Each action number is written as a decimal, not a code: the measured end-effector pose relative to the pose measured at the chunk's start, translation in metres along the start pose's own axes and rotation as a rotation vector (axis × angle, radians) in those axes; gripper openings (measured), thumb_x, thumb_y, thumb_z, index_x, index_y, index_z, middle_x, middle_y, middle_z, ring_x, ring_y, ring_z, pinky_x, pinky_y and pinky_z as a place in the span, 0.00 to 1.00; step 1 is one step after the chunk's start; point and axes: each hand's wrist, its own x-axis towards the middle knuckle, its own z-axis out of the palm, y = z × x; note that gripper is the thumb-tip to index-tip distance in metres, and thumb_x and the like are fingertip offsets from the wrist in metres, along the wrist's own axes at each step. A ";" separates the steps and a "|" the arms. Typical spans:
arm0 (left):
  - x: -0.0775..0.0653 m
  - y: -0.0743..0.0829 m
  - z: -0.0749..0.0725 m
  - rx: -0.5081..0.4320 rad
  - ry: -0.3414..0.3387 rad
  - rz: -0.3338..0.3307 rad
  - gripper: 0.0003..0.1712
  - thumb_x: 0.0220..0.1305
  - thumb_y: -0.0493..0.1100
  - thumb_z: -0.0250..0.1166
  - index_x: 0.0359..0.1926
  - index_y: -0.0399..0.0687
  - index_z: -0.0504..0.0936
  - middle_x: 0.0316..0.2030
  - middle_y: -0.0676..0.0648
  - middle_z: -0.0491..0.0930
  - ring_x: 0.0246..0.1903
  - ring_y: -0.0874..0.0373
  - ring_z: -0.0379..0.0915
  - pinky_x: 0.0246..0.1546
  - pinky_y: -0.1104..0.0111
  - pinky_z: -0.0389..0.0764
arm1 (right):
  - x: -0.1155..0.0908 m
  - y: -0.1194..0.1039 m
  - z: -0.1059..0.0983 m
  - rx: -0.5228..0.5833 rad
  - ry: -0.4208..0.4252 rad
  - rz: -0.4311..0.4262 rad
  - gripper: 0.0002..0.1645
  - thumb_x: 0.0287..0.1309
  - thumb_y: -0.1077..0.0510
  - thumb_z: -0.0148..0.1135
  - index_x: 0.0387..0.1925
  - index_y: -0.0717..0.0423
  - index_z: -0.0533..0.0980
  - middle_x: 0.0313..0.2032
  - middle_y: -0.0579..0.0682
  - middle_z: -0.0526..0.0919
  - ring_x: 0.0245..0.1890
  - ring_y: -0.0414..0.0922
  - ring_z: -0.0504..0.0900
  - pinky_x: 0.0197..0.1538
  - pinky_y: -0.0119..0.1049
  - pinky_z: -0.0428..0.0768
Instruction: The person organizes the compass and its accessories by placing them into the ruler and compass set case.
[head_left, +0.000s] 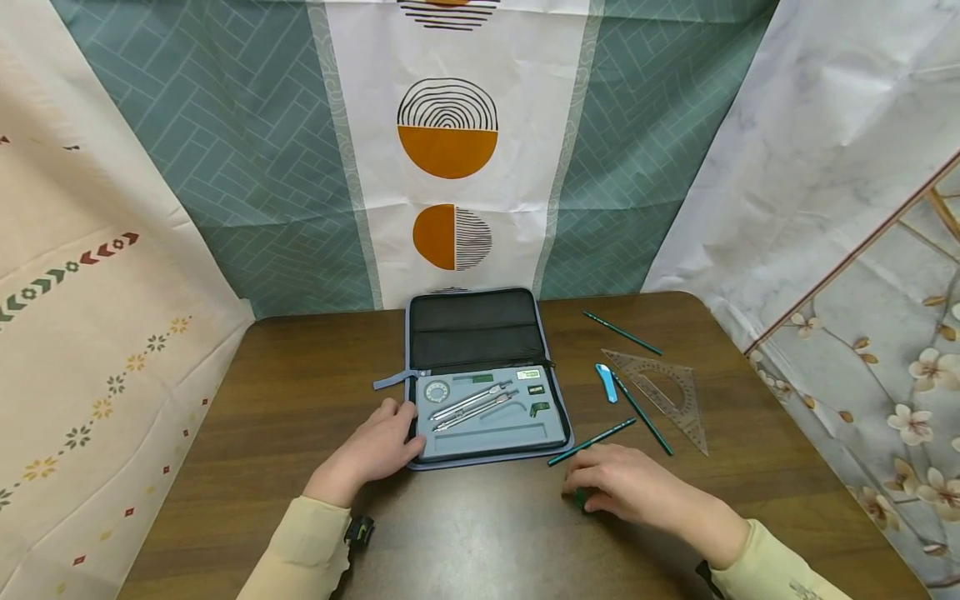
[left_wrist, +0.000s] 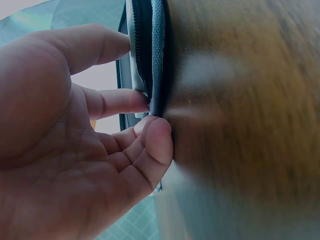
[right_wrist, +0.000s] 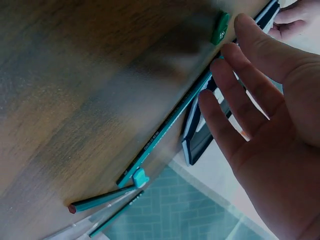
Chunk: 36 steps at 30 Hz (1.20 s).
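Observation:
A zip-up geometry set case (head_left: 491,457) lies unfolded on the table, its grey tray holding two metal compasses (head_left: 471,402), a white eraser (head_left: 528,375), a round white piece (head_left: 437,392) and small green pieces. My left hand (head_left: 380,446) rests against the case's left edge, thumb and fingertips touching the rim. In the left wrist view its outer fingers are bent beside the zipper (left_wrist: 158,55). Low over the table, my right hand (head_left: 626,487) has its fingers spread loosely. A small green piece (right_wrist: 220,28) lies just off its thumb; its kind is unclear.
Right of the case lie green pencils (head_left: 592,442), (head_left: 642,414), (head_left: 622,332), a blue cutter knife (head_left: 607,383) and a clear set square (head_left: 667,396). Patterned cloths (head_left: 450,208) hang behind the wooden table (head_left: 300,375) and on both sides.

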 end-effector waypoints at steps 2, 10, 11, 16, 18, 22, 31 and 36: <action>0.000 0.000 0.000 -0.001 0.000 -0.001 0.24 0.77 0.44 0.67 0.65 0.34 0.77 0.53 0.35 0.73 0.47 0.46 0.70 0.50 0.49 0.79 | -0.001 0.000 0.000 0.002 -0.011 -0.002 0.25 0.51 0.61 0.88 0.51 0.42 0.89 0.52 0.39 0.86 0.53 0.43 0.86 0.52 0.44 0.86; 0.000 0.000 0.001 0.006 0.003 -0.003 0.23 0.77 0.44 0.67 0.64 0.34 0.77 0.53 0.35 0.74 0.47 0.46 0.71 0.51 0.49 0.79 | -0.001 -0.002 0.002 0.004 -0.042 0.046 0.28 0.51 0.67 0.87 0.52 0.42 0.89 0.53 0.39 0.84 0.52 0.43 0.85 0.51 0.45 0.86; 0.000 0.000 0.001 0.009 0.003 -0.005 0.23 0.77 0.44 0.67 0.63 0.34 0.77 0.52 0.36 0.74 0.46 0.47 0.70 0.50 0.49 0.79 | -0.001 -0.002 0.003 0.005 -0.041 0.050 0.28 0.51 0.67 0.87 0.52 0.42 0.89 0.53 0.39 0.84 0.52 0.43 0.86 0.51 0.45 0.86; 0.001 0.000 0.001 0.015 0.001 -0.011 0.22 0.76 0.44 0.66 0.63 0.35 0.77 0.51 0.37 0.73 0.45 0.48 0.69 0.48 0.50 0.78 | -0.001 -0.001 0.007 0.006 -0.006 0.045 0.26 0.51 0.67 0.87 0.49 0.42 0.88 0.49 0.37 0.84 0.50 0.42 0.86 0.50 0.44 0.86; 0.001 0.000 0.001 0.015 -0.001 -0.011 0.22 0.77 0.44 0.66 0.63 0.35 0.77 0.51 0.37 0.73 0.45 0.48 0.69 0.48 0.50 0.78 | -0.001 -0.001 0.009 0.003 0.017 0.035 0.26 0.50 0.67 0.87 0.47 0.42 0.88 0.48 0.37 0.83 0.49 0.41 0.86 0.48 0.43 0.85; 0.001 0.000 0.001 0.012 -0.004 -0.011 0.21 0.77 0.44 0.66 0.62 0.36 0.77 0.51 0.37 0.73 0.45 0.48 0.69 0.48 0.51 0.77 | -0.001 0.000 0.013 -0.001 0.052 0.020 0.23 0.50 0.66 0.87 0.44 0.42 0.87 0.45 0.36 0.83 0.46 0.39 0.85 0.46 0.40 0.85; 0.001 0.000 0.000 0.010 -0.004 -0.009 0.23 0.77 0.45 0.66 0.64 0.35 0.77 0.51 0.37 0.73 0.45 0.48 0.69 0.47 0.51 0.77 | 0.000 0.000 0.016 0.021 0.076 0.017 0.18 0.54 0.61 0.87 0.39 0.41 0.86 0.42 0.35 0.82 0.42 0.34 0.83 0.43 0.35 0.83; 0.000 0.000 0.000 0.011 -0.004 -0.012 0.23 0.77 0.45 0.66 0.64 0.35 0.77 0.52 0.37 0.73 0.45 0.48 0.69 0.47 0.51 0.78 | 0.001 0.000 0.019 0.026 0.099 0.017 0.17 0.55 0.61 0.87 0.39 0.41 0.85 0.41 0.35 0.83 0.41 0.34 0.82 0.43 0.35 0.83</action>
